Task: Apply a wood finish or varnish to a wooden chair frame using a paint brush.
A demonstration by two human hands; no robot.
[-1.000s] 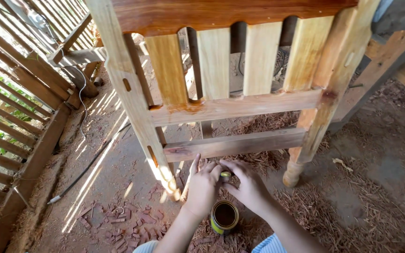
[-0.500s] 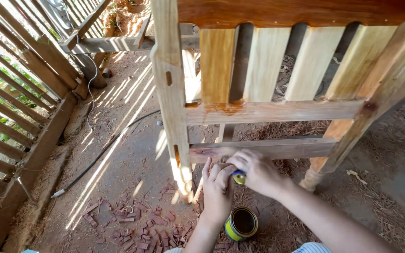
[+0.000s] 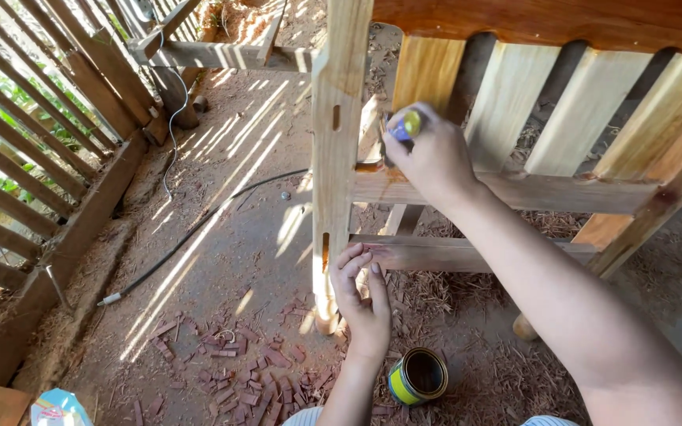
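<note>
My right hand (image 3: 434,154) grips a yellow-handled brush (image 3: 406,126) at the wooden frame's upper rail (image 3: 515,189), my left hand (image 3: 363,296) (fingers loosely open, empty) touching the lower rail (image 3: 451,254) above the open tin (image 3: 418,376).

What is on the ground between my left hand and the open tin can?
Nothing separate: in the head view, only bare dirt with wood shavings lies between the left hand and the open tin can.
</note>
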